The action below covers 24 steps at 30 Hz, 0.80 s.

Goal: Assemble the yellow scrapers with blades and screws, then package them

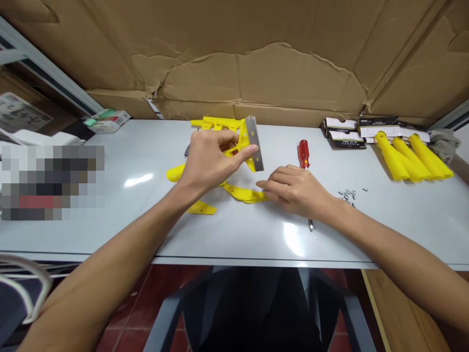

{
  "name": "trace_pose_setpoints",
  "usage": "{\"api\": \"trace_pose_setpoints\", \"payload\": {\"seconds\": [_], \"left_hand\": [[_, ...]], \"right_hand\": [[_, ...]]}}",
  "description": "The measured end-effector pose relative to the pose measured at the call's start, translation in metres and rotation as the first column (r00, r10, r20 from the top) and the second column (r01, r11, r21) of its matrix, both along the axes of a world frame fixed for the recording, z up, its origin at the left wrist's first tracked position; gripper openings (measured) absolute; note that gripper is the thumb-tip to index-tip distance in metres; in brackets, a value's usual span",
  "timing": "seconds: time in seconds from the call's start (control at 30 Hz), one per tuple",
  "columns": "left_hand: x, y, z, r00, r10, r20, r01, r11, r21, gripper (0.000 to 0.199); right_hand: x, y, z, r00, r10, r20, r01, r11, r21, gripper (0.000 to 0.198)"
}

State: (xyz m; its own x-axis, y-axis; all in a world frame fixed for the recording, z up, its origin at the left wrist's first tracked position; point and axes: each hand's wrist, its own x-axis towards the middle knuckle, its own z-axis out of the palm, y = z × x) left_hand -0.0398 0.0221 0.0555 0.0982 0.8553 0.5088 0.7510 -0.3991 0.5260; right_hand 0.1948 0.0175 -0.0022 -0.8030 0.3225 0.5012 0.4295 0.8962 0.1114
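At the upper left, a pale metal frame (54,73) slants down past a cardboard box (22,115) with a printed label. Below it, at the left edge, a pixelated patch hides part of the white tabletop (91,230), and curved white tubing (42,278) shows at the lower left. The tabletop is glossy, with bright reflections left of centre and below centre; a small carton (112,122) sits at its back left corner. Brown cardboard (256,39), creased and torn along one line, fills the top of the frame. Red floor tiles (124,303) show at the bottom, with a grey chair (351,318) at bottom centre.

Left of centre, a yellow rounded piece (175,173) and a yellow flat piece (201,209) lie on the table. At centre, the left hand (210,154) pinches the yellow scraper head (243,128), thumb across its metal blade (255,142), raised above stacked yellow plates (245,194). The right hand (293,188) is loosely curled at the plates' right end; whether it grips one cannot be told. A red-handled screwdriver (304,150) passes beneath it.

Farther right lie loose screws (348,194), then dark packets (344,136), yellow handles (394,159) and a grey cloth (444,142). A wooden panel (406,313) stands at the lower right.
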Motion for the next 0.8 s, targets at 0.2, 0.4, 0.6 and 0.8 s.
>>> {"api": "trace_pose_setpoints", "payload": {"seconds": [0.2, 0.4, 0.6, 0.8], "left_hand": [[0.001, -0.001, -0.001, 0.999, -0.026, -0.039, 0.026, 1.000, 0.008, 0.051], [0.005, -0.001, -0.003, 0.997, -0.044, -0.061, 0.046, 0.998, 0.034, 0.059], [0.006, -0.001, -0.006, 0.995, -0.048, -0.084, 0.052, 0.997, 0.049, 0.057], [0.005, -0.004, -0.003, 0.995, -0.061, -0.085, 0.063, 0.998, 0.022, 0.056]], "right_hand": [[0.001, 0.000, -0.001, 0.997, -0.013, 0.072, 0.016, 0.999, -0.048, 0.035], [0.002, -0.002, 0.000, 0.998, 0.053, -0.040, -0.057, 0.993, -0.104, 0.029], [-0.004, -0.002, -0.006, 0.998, 0.037, -0.043, -0.039, 0.997, -0.064, 0.022], [0.000, -0.012, 0.015, 0.900, -0.067, -0.431, -0.111, 0.921, -0.374, 0.022]]}}
